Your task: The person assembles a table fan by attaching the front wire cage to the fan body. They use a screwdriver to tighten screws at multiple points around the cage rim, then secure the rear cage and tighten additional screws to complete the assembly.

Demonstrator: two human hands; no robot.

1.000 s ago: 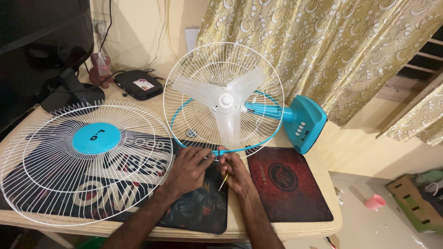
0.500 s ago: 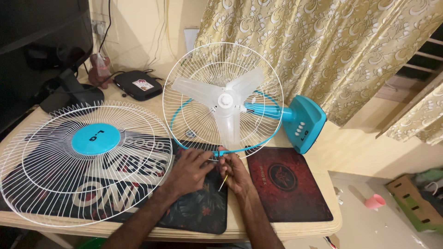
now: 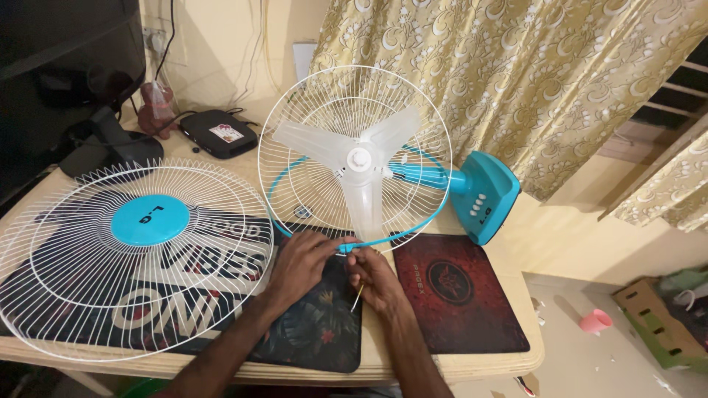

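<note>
At six o'clock of the white wire rear fan guard [image 3: 354,158], left hand [image 3: 299,264] pinched shut on the turquoise plastic rim ring [image 3: 424,221]; right hand [image 3: 372,278] gripped a thin yellow-handled screwdriver [image 3: 357,296]. Ring-fastening step, apparently; next called for steady alignment. Black box [image 3: 219,133] at ten o'clock bore a small white-red sticker.

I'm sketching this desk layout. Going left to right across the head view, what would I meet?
Loose white fan guard → left hand → right hand → red mouse pad → blue fan base → pink cup on the floor → cardboard box.
</note>
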